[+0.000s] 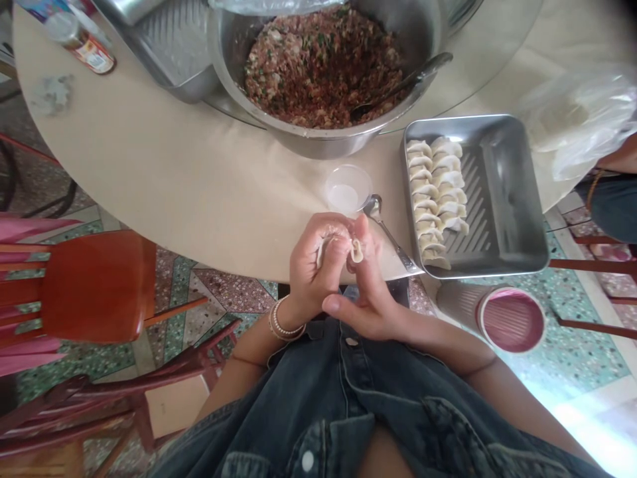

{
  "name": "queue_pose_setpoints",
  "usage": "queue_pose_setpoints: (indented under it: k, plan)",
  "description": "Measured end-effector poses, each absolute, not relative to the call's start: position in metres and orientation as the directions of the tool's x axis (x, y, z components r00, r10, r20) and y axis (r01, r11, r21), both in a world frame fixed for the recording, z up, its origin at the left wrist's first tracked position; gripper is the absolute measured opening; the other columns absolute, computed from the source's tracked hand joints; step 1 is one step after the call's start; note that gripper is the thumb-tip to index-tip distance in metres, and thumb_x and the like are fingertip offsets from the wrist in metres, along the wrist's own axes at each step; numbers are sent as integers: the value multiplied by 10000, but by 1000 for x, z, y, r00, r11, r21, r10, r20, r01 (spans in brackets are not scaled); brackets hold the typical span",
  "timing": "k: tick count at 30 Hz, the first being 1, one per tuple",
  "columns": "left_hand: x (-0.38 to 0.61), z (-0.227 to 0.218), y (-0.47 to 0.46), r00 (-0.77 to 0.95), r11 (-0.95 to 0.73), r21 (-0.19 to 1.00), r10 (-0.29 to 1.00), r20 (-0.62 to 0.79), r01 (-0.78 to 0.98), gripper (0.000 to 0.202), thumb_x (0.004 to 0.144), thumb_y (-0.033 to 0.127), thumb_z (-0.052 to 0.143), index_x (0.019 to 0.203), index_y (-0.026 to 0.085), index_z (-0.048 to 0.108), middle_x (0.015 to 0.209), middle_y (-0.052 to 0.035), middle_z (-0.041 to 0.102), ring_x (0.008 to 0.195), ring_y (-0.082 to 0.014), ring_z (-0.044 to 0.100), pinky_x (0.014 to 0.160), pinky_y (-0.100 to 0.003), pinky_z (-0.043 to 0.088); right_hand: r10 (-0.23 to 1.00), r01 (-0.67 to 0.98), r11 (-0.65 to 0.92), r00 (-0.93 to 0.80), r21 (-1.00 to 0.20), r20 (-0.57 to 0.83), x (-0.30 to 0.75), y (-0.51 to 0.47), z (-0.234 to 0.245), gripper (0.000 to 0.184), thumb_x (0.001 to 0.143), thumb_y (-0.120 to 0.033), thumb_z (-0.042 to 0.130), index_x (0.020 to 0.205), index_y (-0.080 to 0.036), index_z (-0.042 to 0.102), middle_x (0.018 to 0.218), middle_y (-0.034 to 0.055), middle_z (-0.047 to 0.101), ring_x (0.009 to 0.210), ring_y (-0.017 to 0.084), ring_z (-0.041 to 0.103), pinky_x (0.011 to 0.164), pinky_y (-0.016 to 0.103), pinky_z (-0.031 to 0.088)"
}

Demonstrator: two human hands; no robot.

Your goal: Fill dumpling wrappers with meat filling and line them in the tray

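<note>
Both my hands meet at the near edge of the round table (164, 172), closed on one pale dumpling (355, 251). My left hand (313, 265), with bead bracelets at the wrist, cups the dumpling's body. My right hand (365, 285) pinches the folded edge between thumb and fingers. Just beyond my hands stand a small clear cup (347, 188) of water and a metal spoon (388, 232). A steel tray (502, 199) to the right holds two rows of finished dumplings (438, 192). A big steel bowl (298, 136) of minced filling (321, 66) sits further back.
A red wooden chair (94, 285) stands at the left, another dark chair frame at lower left. A pink-rimmed bin (507, 317) is on the floor at right. A clear plastic bag (582, 119), a bottle (82, 40) and another tray (174, 46) lie on the table. Another person's arm (622, 156) shows at the right edge.
</note>
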State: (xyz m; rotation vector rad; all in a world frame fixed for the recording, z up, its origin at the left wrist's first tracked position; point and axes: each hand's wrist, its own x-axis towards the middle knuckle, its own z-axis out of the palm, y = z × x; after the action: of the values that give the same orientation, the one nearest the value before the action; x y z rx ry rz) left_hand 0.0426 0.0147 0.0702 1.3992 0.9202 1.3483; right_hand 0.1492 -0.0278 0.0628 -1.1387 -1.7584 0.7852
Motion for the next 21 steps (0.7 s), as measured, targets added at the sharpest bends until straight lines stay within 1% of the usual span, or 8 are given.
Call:
queue_pose_setpoints:
  k: [2,5,9,11,14,16,18,21]
  plan:
    - [43,70,12,103,-239,965,963,250,-108,142,952,386,496,935,266,571,966,-4,632,749,-109,622,647,-265,550,918,380,394,-117,-837,379,152,-24,66,725,936,-439,460,1539,-364,65,1421,89,344,1353,230,370,1069,441,448]
    - [45,67,6,109,-159,968,977,182,-192,219,949,412,495,1145,315,514,1081,-19,626,914,-147,643,776,-311,578,892,481,403,-16,-779,452,159,-18,71,531,938,-374,463,1457,-396,355,1334,60,456,1279,243,449,1041,490,447]
    - [47,70,-4,288,77,913,957,46,-401,404,941,480,475,1325,410,375,1380,-13,513,1171,-209,596,853,-362,592,780,770,343,86,-538,620,170,-11,73,336,842,-327,624,1178,-347,641,1247,48,545,1149,300,493,985,575,393]
    - [48,75,-5,371,182,861,929,7,-474,428,926,504,492,1331,422,380,1454,8,461,1255,-221,552,845,-354,600,695,846,328,86,-421,714,175,-10,73,237,823,-280,639,1051,-323,689,1177,40,579,1078,288,497,933,533,406]
    - [50,78,2,508,385,771,856,-94,-507,358,950,498,426,1274,350,468,1382,-30,559,1185,-225,617,796,-369,616,624,809,416,78,-415,777,180,-9,73,248,808,-192,632,1018,-305,698,1067,47,585,1062,280,468,888,463,420]
    - [52,77,10,607,503,735,779,-158,-454,369,967,500,351,1150,266,570,1202,-76,677,1058,-233,685,756,-395,623,638,799,419,79,-431,766,182,-9,72,273,812,-191,635,1052,-307,694,1073,46,585,1085,285,456,910,473,412]
    - [53,73,16,641,552,701,748,-175,-453,372,969,481,345,1057,246,619,1082,-67,722,996,-224,704,780,-415,620,705,823,366,58,-433,707,186,-8,70,281,847,-246,624,1111,-326,677,1149,32,598,1104,287,476,944,515,396]
    - [53,68,19,618,587,627,759,-206,-513,295,952,421,419,1054,261,645,1088,-28,731,1003,-197,700,883,-416,601,726,840,359,22,-406,687,193,-9,64,292,856,-369,640,1145,-344,670,1219,25,617,1077,283,526,919,530,428]
